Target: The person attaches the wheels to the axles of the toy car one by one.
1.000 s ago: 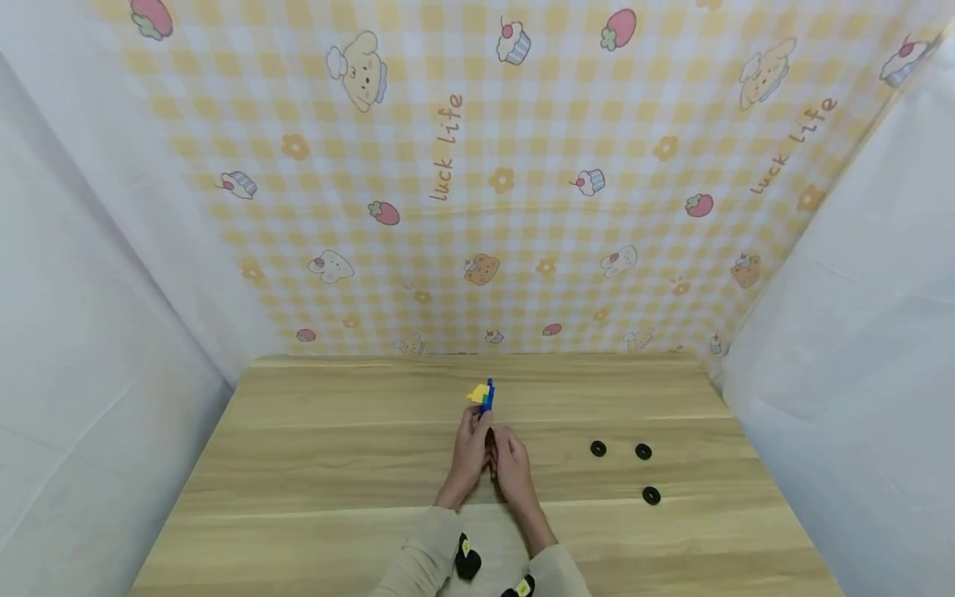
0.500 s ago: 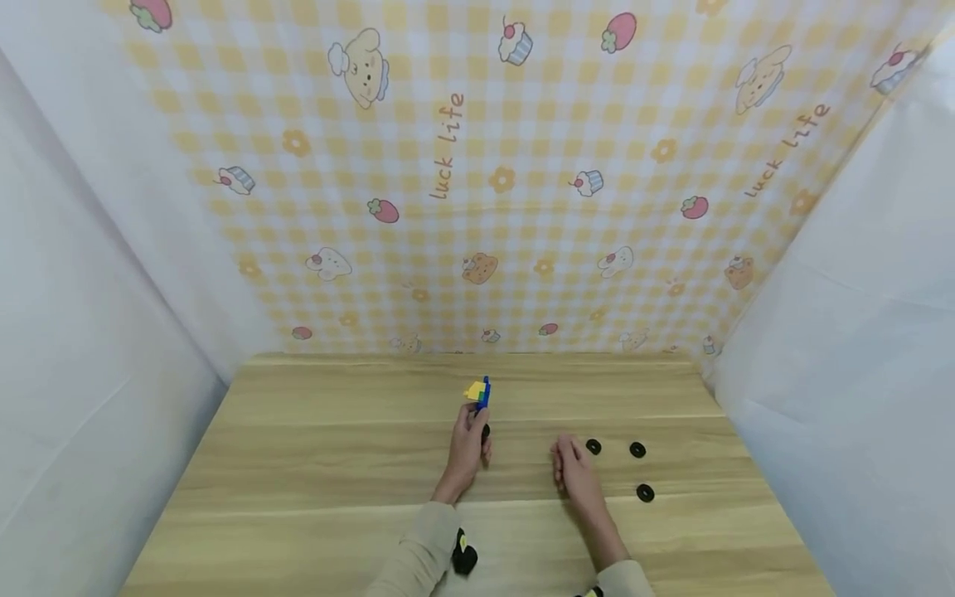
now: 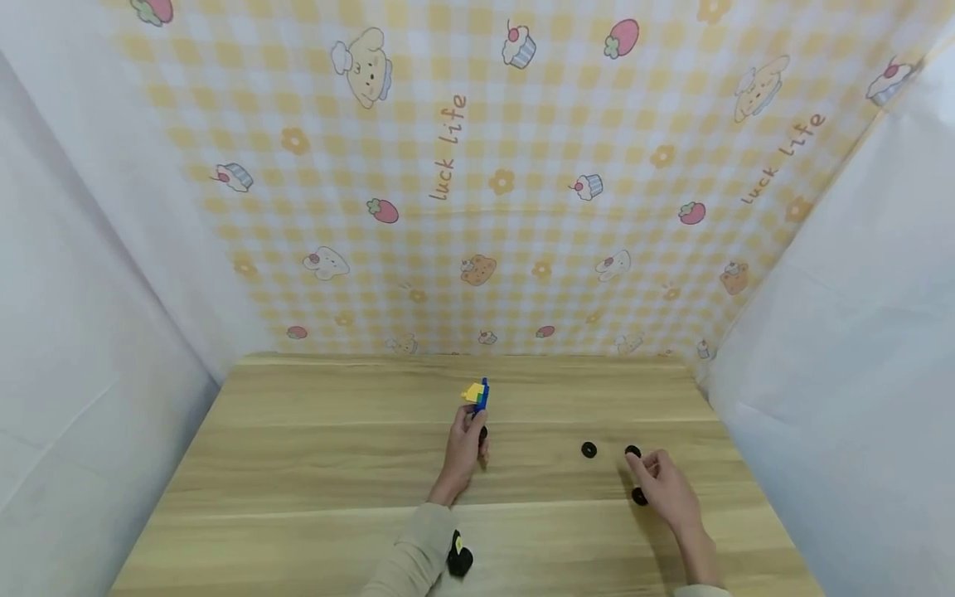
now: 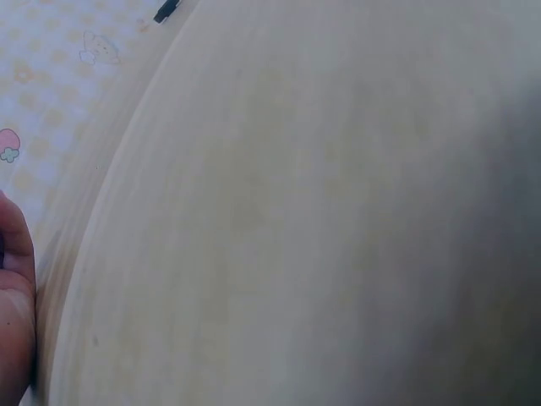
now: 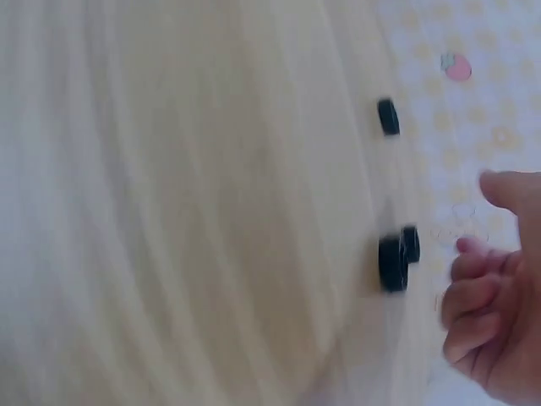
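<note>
Left wrist camera point(image 3: 459, 564) this side of blue-yellow toy point(image 3: 478, 395), yellow label point(image 3: 458, 545) unreadable. Right of toy: right hand point(image 3: 667, 493) free, fingers loosely bent, near black rings point(image 3: 585, 450) on table point(image 3: 358, 448). Left hand point(image 3: 463, 448) gripping toy! Beyond toy: checked cloth point(image 3: 492, 108), "luck life" twice.

Head view: the person wears a long sleeve on each arm. Left sleeve point(image 3: 416, 543) is plain beige, matt and lightly creased, its cuff point(image 3: 442, 516) ending in a straight edge short of the left hand point(image 3: 464, 448). Right sleeve point(image 3: 703, 591) shows only as a pale sliver of similar tone at the lower border. Both hands are bare, as is the wrist of the right hand point(image 3: 667, 493). Beside the left sleeve sits a black unit point(image 3: 461, 564), rounded at the bottom, narrower above, with a small yellow patch point(image 3: 458, 545); probably the wrist camera, though too small to be certain.
</note>
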Motion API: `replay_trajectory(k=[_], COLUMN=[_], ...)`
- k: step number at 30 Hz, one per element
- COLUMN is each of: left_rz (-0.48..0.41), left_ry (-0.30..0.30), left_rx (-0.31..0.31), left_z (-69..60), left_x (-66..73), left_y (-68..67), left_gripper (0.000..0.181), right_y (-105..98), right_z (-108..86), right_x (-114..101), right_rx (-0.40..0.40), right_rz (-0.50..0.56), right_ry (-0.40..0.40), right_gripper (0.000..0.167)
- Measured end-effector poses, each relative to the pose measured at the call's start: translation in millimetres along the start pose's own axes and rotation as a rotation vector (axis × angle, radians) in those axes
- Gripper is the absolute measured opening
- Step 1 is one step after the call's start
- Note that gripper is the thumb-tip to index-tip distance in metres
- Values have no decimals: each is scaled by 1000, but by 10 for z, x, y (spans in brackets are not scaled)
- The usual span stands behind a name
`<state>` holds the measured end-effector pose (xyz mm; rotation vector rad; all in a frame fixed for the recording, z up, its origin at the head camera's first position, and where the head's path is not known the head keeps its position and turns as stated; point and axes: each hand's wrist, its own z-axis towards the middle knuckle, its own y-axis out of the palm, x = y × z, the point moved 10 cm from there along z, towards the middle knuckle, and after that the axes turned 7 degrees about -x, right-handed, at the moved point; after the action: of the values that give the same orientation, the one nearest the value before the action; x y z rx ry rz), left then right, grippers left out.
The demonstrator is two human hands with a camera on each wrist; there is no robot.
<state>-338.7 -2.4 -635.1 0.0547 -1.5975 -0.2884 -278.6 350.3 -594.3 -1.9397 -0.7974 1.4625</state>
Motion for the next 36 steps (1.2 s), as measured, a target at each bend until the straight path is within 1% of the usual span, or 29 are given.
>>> replay_trajectory(k=[3,5,6,9,11,13,15,18,20,22,25,29,30,32,36], left_rz=[-4,-6,-6,-8,-7,-6,-8,-5,-3,-4,-11,-16,-16,-22,-43], left_ry=[-6,-7,-8,-12,-11,-11,-9,-8,-9,-12,-15,-4,0,11,26], left_rx=[5,4,2,-9,-11,-14,-17,-13,-10,-6,-5,-4,-7,-20,-44], left_z=[-3,-3,-3,-2,-7,-11,-19,-21,-16,-13,-7,5,5,3,-14], left_x=[-6,-5,-4,-10,-3,2,14,23,20,10,-6,0,5,16,28], left_y=[-7,-2,3,26,35,38,40,30,27,19,8,5,9,21,51], left_gripper=[49,50,50,51,51,51,51,50,50,51,52,51,50,49,50], right_y=[68,111,125,118,115,122,136,210,293,403,577,770,811,892,1090], right_z=[-17,-23,-24,-38,-48,-59,-69,-81,-89,-101,-120,-121,-112,-72,50], right_x=[102,112,111,99,95,106,102,63,9,-74,-268,-634,-722,-876,-1128], right_rx=[-74,-87,-84,-27,1,15,27,6,-33,-95,-212,-359,-379,-394,-396], right_rz=[-85,-137,-157,-202,-199,-169,-121,-13,93,210,369,487,511,557,667], right_ry=[35,21,12,-14,-28,-32,-43,-56,-60,-65,-89,-170,-184,-200,-200], right_gripper=[70,68,63,42,32,28,25,25,24,23,27,45,48,50,46])
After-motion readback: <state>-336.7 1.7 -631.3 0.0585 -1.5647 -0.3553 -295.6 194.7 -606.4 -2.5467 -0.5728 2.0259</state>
